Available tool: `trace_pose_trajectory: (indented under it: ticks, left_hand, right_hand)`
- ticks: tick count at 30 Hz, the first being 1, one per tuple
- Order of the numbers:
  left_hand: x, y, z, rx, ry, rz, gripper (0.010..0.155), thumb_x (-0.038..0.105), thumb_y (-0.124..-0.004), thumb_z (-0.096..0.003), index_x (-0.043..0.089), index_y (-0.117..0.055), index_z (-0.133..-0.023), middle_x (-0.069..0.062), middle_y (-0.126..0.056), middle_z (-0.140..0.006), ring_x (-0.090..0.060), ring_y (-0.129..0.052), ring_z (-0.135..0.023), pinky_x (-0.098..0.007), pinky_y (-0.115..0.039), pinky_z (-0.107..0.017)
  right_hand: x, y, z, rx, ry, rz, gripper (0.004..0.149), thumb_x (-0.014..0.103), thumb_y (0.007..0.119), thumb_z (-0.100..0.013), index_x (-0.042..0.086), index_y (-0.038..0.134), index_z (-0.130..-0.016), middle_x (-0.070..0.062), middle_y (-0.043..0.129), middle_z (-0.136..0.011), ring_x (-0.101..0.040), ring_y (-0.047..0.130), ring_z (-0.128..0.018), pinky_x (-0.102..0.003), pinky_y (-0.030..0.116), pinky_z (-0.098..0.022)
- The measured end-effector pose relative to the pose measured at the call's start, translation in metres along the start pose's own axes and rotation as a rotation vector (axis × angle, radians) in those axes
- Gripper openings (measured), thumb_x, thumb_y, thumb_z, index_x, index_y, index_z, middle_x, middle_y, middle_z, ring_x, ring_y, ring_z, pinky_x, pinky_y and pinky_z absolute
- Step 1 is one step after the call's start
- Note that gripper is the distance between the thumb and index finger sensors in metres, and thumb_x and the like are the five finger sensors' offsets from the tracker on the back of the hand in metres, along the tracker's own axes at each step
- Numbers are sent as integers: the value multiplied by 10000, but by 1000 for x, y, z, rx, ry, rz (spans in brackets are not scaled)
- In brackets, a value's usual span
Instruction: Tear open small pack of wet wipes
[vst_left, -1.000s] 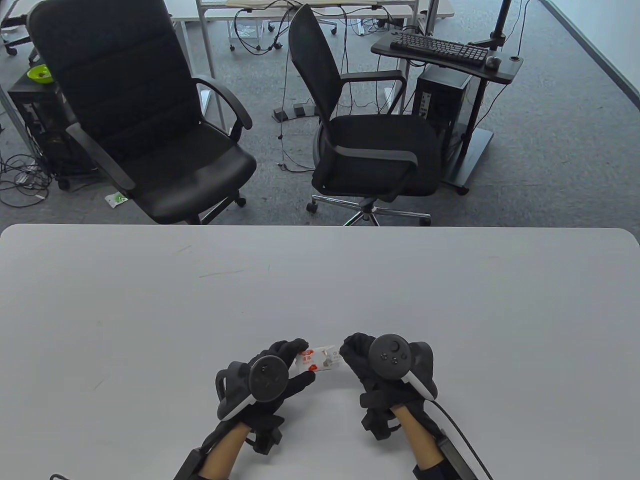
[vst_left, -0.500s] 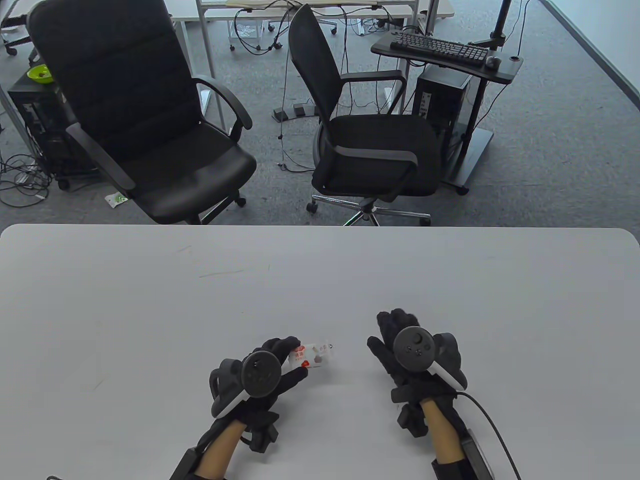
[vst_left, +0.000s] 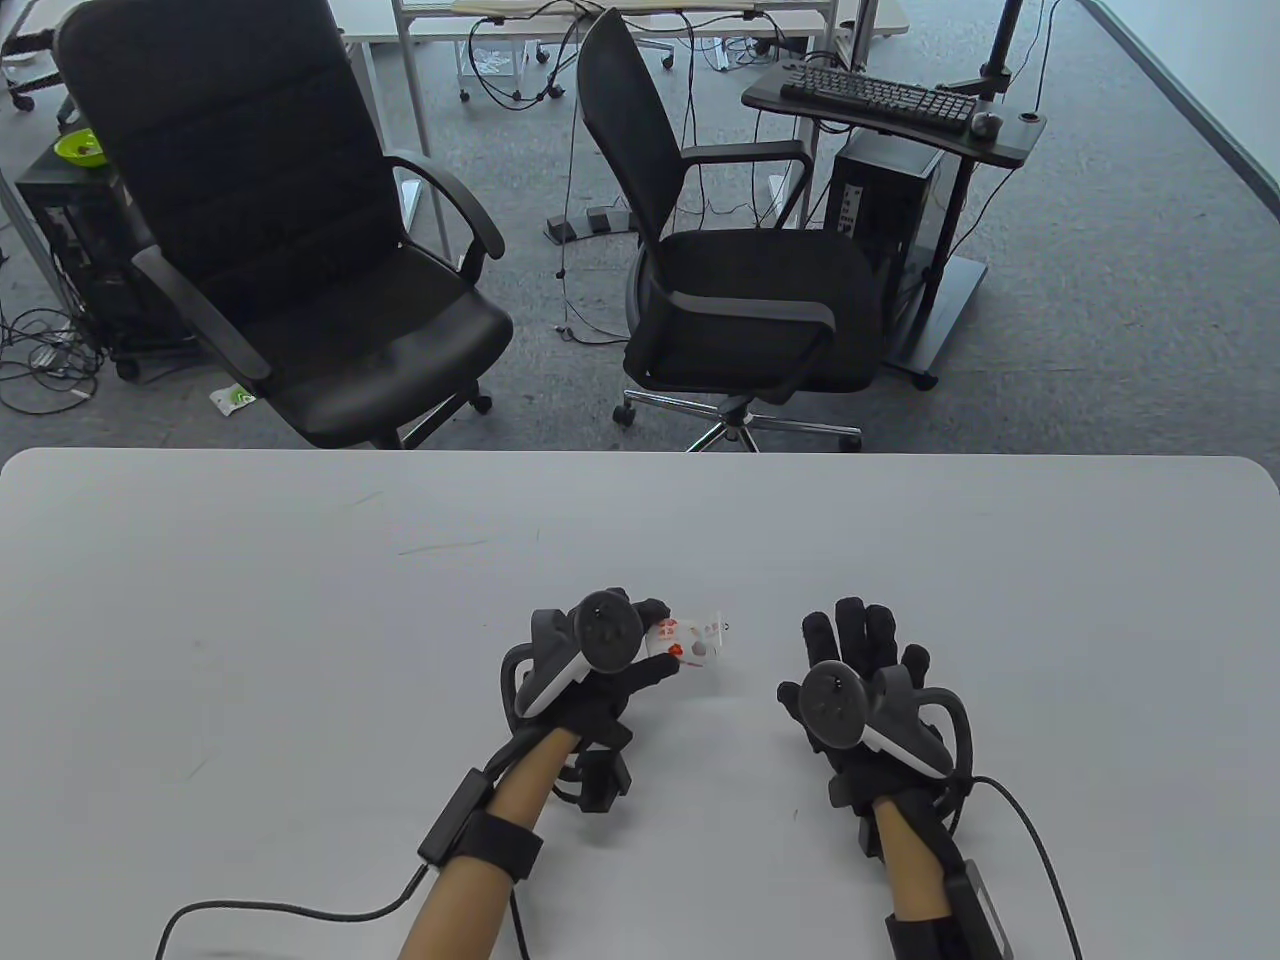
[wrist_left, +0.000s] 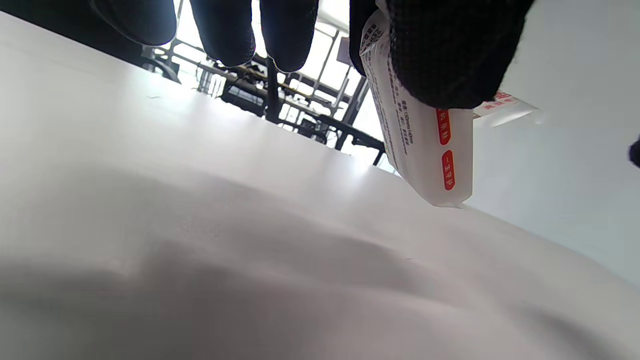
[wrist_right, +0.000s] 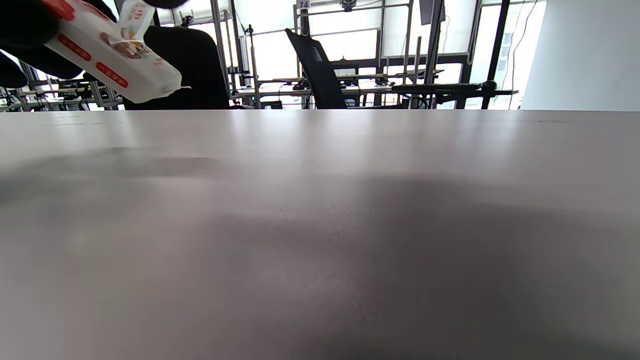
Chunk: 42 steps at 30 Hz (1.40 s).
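- The small wet-wipes pack (vst_left: 692, 640), white with red labels, hangs above the table (vst_left: 300, 620), pinched by the left hand (vst_left: 600, 665); its free end points toward 3 o'clock.
- The right hand (vst_left: 860, 680) lies spread, palm down, well apart at 3 o'clock, holding nothing.
- Judgement: the tear looks unfinished or just attempted; next, the right hand must pinch the free edge.
- Two office chairs (vst_left: 300, 250) stand at 12 o'clock, beyond the table; nothing blocks the reach.

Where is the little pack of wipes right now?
In the table view the wipes pack is near the table's front middle, held up off the surface by the left hand, with the open right hand apart on its right.
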<state>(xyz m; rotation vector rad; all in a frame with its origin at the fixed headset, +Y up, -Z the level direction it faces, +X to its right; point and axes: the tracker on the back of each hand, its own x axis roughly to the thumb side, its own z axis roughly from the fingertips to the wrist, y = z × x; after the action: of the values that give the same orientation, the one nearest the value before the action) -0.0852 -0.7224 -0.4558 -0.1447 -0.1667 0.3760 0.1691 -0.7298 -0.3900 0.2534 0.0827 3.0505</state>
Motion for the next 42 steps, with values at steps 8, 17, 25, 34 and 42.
trace_pose_trajectory:
  ticks: [8,17,25,34,42]
  left_hand:
    - [-19,-15,-27,-138,131,-76,659,526,-769,-474,415,-536,-1080,-112,-357,-1241,-477,-344,-1167,-725,-362,-771]
    - [-43,4,-1,-129,129,-236,844,600,-615,-508,346,-102,-1128,-88,26,-1204,-409,-21,-1159,-697,-144,-773]
    - [-84,29,54,-46,145,-344,845,651,-508,-509,325,-38,-1130,-98,107,-1187,-413,90,-1131,-709,-70,-746]
    - [-115,8,91,-54,133,-309,854,673,-463,-509,299,-11,-1130,-131,130,-1174,-428,125,-1105,-719,-49,-719]
    - [-122,4,97,-90,151,-332,854,672,-459,-513,298,-2,-1129,-130,144,-1167,-423,138,-1097,-713,-42,-717]
  right_hand:
    - [7,4,-2,19,-18,1,728,487,495,-661,107,99,-1139,-242,-47,-1177,-492,-69,-986,-760,213,-657]
    - [10,11,-5,72,-5,39,741,498,498,-658,104,93,-1138,-247,-43,-1178,-497,-43,-989,-757,223,-662]
    - [12,10,-4,83,-3,48,742,500,495,-658,104,90,-1137,-249,-46,-1178,-498,-43,-988,-759,216,-660]
    - [12,17,-6,113,8,61,738,500,486,-658,102,90,-1137,-251,-45,-1178,-501,-41,-988,-760,216,-659]
    - [13,21,-7,134,13,71,737,500,486,-657,104,88,-1136,-251,-47,-1177,-504,-62,-987,-762,217,-658]
